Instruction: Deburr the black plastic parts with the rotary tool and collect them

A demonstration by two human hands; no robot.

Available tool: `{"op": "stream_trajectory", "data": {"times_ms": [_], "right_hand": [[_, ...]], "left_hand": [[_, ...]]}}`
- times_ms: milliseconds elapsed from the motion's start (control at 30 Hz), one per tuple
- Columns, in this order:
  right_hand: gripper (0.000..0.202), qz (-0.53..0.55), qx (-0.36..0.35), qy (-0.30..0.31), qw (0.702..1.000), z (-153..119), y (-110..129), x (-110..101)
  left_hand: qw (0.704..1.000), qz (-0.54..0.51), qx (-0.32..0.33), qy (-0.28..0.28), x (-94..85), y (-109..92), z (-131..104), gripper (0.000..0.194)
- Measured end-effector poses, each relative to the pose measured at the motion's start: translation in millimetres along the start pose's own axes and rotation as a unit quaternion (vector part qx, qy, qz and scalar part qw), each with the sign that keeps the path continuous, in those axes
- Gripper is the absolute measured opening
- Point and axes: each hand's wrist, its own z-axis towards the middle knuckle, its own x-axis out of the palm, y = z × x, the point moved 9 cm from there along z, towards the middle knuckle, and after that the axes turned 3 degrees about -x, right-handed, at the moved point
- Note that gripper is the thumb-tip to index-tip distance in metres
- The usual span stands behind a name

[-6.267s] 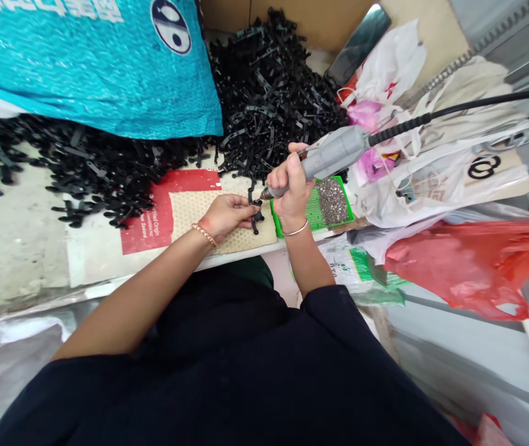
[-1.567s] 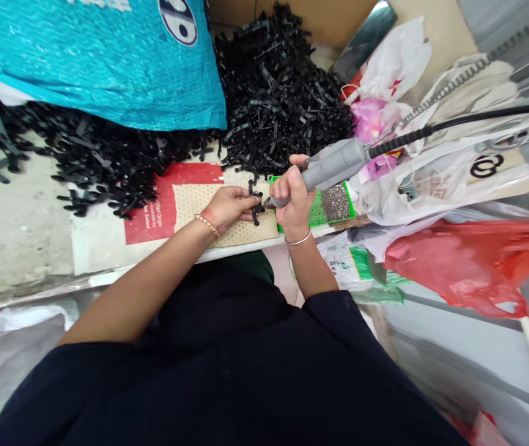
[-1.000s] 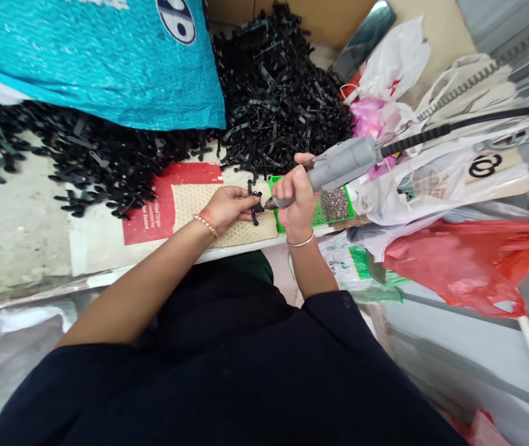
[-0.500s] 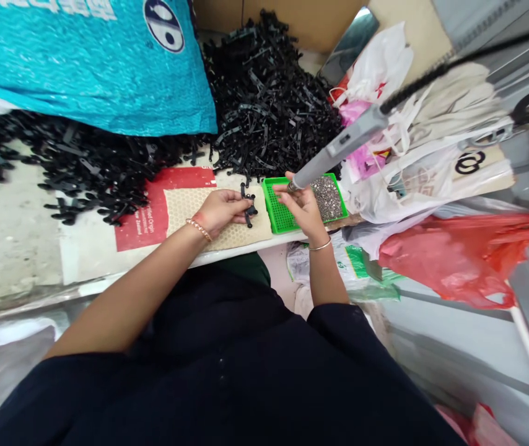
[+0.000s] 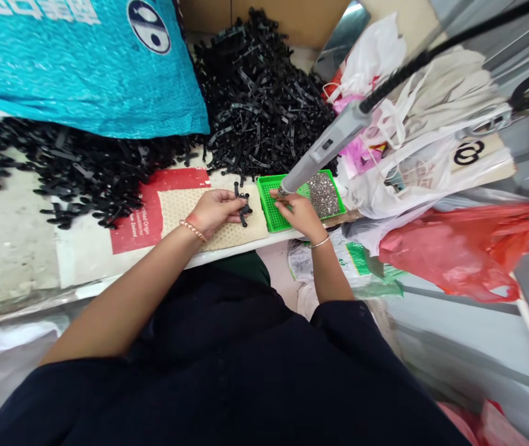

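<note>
My left hand (image 5: 218,210) pinches a small black plastic part (image 5: 243,204) with several rounded arms, just above a beige honeycomb-textured mat (image 5: 185,207). My right hand (image 5: 301,214) is closed at the lower end of a grey electric screwdriver (image 5: 323,148), which slants down from the upper right on a black coiled cord (image 5: 399,74). That hand is over a green perforated tray (image 5: 271,214). Small metal screws (image 5: 324,195) lie heaped in the tray's right part. The fingertips and the driver's tip partly hide each other, so I cannot tell whether a screw is between them.
A large heap of black plastic parts (image 5: 264,105) rises behind the tray, and another pile (image 5: 88,176) spreads leftward under a blue sack (image 5: 88,74). Red printed card (image 5: 129,223) lies beneath the mat. White plastic bags (image 5: 427,167) and a red bag (image 5: 459,254) crowd the right side.
My right hand's fingers have turned downward and curled in at the screwdriver's tip; before, they were more spread. The screwdriver has shifted slightly left and down. My left hand keeps the black part.
</note>
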Motion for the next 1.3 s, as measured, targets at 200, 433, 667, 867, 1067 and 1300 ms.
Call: {"op": "stream_trajectory", "data": {"times_ms": [200, 433, 667, 867, 1067, 1300], "right_hand": [[0.038, -0.101, -0.027, -0.064, 0.992, -32.6, -0.1, -27.0], [0.044, -0.208, -0.041, -0.018, 0.977, -42.5, 11.9, -2.1], [0.048, -0.244, -0.026, -0.003, 0.97, -44.8, 10.3, -1.8], [0.054, -0.28, -0.027, 0.031, 0.959, -39.4, 12.3, -0.2], [0.054, -0.3, -0.042, 0.032, 0.953, -38.2, 12.9, 1.7], [0.056, -0.24, -0.057, 0.009, 0.969, -49.5, 10.7, 1.0]], "left_hand": [[1.0, 0.007, -0.003, 0.001, 0.8, -0.9, -3.1, 0.018], [1.0, 0.015, 0.0, -0.002, 1.7, -3.3, -4.1, 0.02], [1.0, 0.011, 0.0, -0.003, 2.1, -2.4, -4.1, 0.022], [1.0, 0.013, 0.002, -0.004, 3.4, -5.1, -5.9, 0.023], [1.0, 0.006, 0.001, -0.008, 2.4, -3.3, -5.3, 0.022], [1.0, 0.005, 0.006, -0.001, -0.1, -0.2, -0.7, 0.021]]}}
